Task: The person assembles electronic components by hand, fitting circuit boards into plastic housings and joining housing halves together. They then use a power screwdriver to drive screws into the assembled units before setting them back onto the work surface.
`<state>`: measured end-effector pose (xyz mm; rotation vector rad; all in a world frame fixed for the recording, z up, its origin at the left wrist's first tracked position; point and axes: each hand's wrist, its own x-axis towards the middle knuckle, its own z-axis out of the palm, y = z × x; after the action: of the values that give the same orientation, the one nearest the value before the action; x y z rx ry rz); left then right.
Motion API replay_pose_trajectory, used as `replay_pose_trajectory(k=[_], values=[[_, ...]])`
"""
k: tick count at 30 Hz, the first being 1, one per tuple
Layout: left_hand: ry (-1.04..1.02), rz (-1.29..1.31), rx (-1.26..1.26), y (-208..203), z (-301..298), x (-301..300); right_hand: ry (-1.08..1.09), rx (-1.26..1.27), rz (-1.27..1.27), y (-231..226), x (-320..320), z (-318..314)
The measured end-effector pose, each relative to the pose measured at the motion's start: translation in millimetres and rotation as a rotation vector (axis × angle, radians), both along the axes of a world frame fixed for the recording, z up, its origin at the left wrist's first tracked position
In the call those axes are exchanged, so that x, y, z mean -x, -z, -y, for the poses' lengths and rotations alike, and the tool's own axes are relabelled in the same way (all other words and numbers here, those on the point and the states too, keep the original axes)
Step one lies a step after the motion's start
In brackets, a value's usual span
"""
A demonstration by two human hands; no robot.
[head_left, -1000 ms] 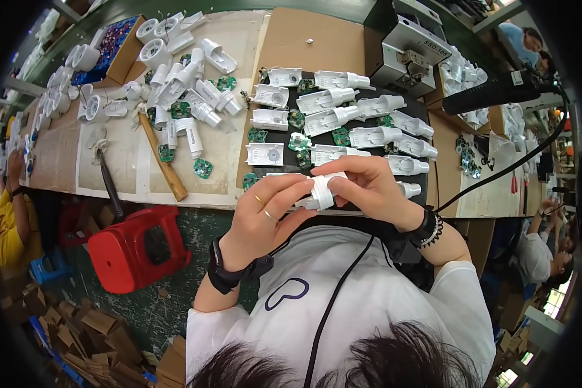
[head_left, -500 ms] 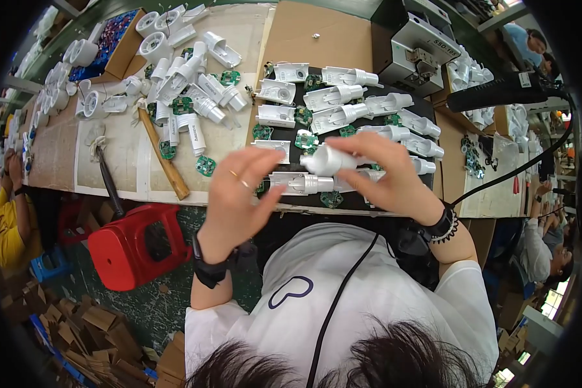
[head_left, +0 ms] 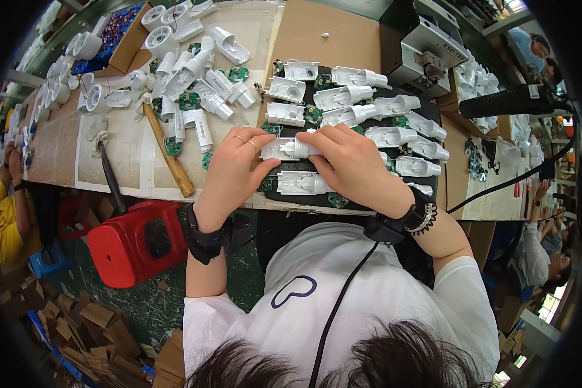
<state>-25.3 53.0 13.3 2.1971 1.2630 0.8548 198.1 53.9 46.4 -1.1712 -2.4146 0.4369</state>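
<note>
Between my hands a white plastic half-shell housing lies on the black mat. My left hand pinches the housing's left end between thumb and fingers. My right hand grips a white cylindrical cap at the housing's right end; its far side is hidden under my fingers. Just nearer to me lies another white housing with a round end. Rows of similar white housings fill the mat beyond and to the right, with green circuit boards among them.
A heap of white housings and boards lies at left, by a wooden-handled tool. A grey machine stands at back right. A black cable curves at right. A red stool stands below the table's left edge.
My right hand has moved left and down with the white cap, which now meets the end of a housing. My left hand has closed on that housing's other end.
</note>
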Motion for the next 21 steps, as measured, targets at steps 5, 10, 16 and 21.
replay_pose_trajectory(k=[5, 10, 16, 21], values=[[-0.001, 0.01, -0.016, 1.1, 0.3, 0.3, -0.024, 0.008, 0.063, -0.5, -0.5, -3.5], [0.011, 0.028, -0.024, 4.4, 0.6, 1.8, -0.052, 0.022, 0.172, 0.0, 2.6, -8.9], [0.071, 0.054, -0.034, 5.1, 0.9, -0.3, -0.075, -0.043, 0.217, 2.6, 4.5, -8.8], [0.145, -0.044, -0.158, 4.8, -0.5, -2.8, -0.057, 0.013, 0.267, -1.8, 2.3, -10.7]])
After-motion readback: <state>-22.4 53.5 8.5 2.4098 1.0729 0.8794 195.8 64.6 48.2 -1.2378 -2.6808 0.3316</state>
